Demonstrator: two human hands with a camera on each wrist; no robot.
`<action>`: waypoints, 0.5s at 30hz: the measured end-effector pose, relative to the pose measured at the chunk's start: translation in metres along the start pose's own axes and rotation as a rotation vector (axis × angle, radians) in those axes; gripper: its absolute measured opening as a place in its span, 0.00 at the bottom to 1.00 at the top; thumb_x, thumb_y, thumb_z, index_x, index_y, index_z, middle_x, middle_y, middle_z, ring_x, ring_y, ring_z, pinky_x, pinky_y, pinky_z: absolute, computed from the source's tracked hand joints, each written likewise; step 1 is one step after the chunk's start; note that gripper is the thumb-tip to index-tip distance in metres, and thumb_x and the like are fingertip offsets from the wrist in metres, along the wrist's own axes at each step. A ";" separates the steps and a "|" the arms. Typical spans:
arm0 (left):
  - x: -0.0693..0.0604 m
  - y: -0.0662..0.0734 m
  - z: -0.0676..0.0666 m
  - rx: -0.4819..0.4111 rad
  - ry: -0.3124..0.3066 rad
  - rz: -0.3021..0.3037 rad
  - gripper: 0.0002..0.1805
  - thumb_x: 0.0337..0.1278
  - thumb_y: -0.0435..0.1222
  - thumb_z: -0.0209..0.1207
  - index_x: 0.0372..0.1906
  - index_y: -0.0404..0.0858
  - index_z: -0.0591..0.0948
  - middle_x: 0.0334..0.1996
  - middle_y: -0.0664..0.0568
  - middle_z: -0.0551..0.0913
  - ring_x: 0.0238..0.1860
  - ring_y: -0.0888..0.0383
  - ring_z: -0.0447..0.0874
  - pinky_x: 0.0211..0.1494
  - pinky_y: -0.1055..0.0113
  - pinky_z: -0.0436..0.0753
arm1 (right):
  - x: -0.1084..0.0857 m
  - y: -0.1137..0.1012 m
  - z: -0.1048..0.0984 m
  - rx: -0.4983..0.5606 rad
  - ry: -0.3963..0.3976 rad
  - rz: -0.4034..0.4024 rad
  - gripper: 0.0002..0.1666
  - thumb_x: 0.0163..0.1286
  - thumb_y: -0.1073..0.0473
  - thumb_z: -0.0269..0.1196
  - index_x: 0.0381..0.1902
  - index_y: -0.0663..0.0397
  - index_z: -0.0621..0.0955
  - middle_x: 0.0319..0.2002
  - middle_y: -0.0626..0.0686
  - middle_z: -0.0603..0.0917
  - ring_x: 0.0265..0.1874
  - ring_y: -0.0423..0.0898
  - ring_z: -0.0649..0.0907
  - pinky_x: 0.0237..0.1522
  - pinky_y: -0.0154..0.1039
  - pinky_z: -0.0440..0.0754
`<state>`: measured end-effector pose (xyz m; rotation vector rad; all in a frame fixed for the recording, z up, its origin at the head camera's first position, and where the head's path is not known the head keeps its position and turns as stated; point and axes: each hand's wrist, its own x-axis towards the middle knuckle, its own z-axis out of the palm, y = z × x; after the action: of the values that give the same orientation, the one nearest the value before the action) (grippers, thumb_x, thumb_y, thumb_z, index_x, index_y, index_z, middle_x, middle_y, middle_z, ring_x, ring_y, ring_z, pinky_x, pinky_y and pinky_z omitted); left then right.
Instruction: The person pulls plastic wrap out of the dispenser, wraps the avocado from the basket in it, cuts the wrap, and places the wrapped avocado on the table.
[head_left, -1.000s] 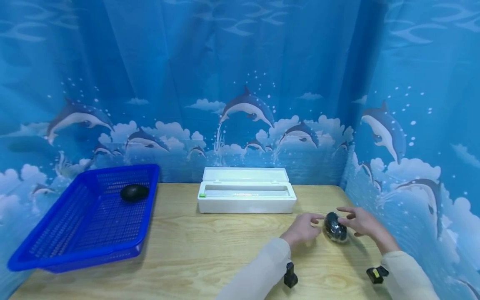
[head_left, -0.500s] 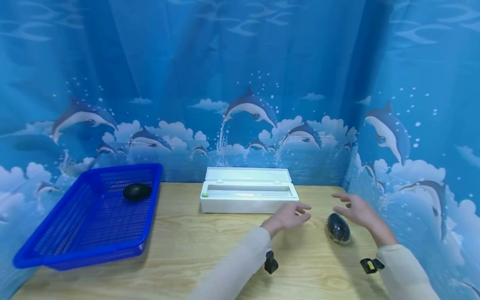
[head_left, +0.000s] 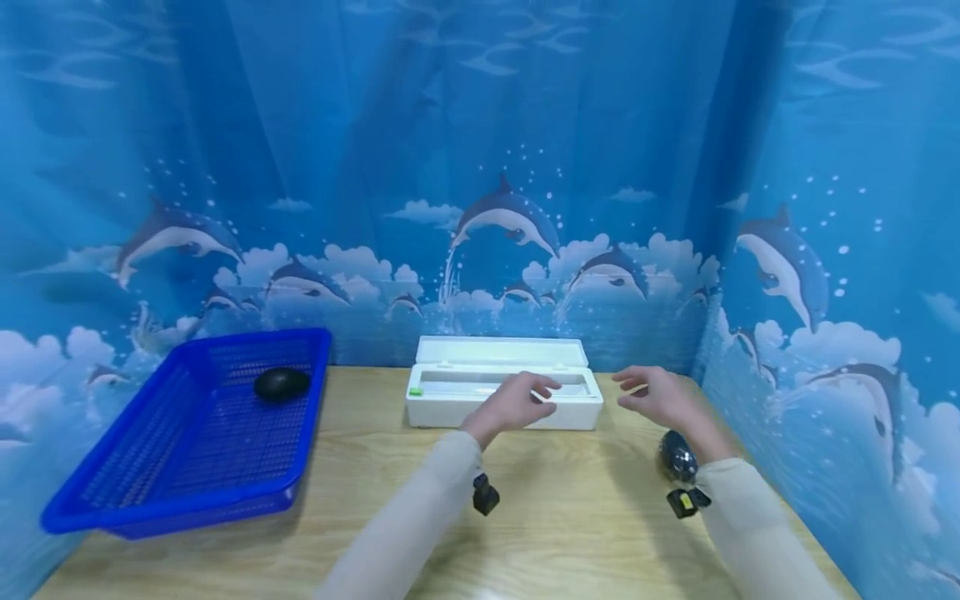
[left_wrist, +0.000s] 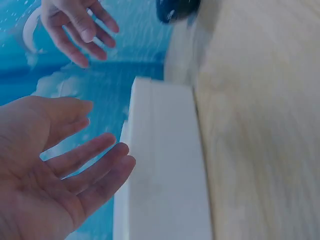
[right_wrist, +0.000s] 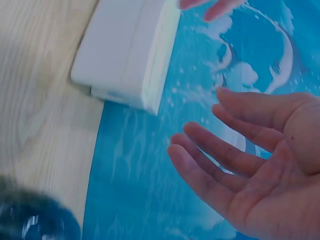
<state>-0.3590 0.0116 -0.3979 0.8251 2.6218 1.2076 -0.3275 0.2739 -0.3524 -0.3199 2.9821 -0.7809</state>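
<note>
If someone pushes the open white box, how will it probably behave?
The white box would likely slide rather than tip, being long and low on the table. Its straight edges suggest it is stiff. The raised lid, at its back edge, might swing if bumped.

Bright, diffuse light, soft shadows on the wooden table [head_left: 570, 508], hazy, slightly blurred wrist views.

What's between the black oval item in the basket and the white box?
Head view: the blue basket's right wall, then a bare strip of wooden tabletop up to the white box.
</note>
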 end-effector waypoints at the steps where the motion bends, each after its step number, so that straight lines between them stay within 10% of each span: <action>1: -0.003 -0.002 -0.006 0.002 0.008 -0.007 0.22 0.71 0.36 0.61 0.67 0.40 0.80 0.60 0.41 0.85 0.56 0.48 0.88 0.55 0.59 0.89 | 0.004 -0.003 0.003 -0.001 0.003 -0.008 0.24 0.73 0.62 0.64 0.64 0.65 0.79 0.58 0.71 0.83 0.52 0.65 0.86 0.47 0.54 0.89; 15: -0.034 -0.041 -0.084 0.190 0.122 -0.114 0.19 0.66 0.30 0.65 0.61 0.36 0.84 0.53 0.40 0.88 0.53 0.47 0.87 0.56 0.54 0.88 | 0.060 -0.014 0.038 -0.127 0.059 -0.163 0.16 0.68 0.74 0.63 0.52 0.64 0.86 0.54 0.66 0.87 0.55 0.65 0.84 0.57 0.60 0.85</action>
<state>-0.3766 -0.0836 -0.3748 0.6381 2.8737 1.0224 -0.3799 0.2312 -0.3782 -0.5618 3.0982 -0.6240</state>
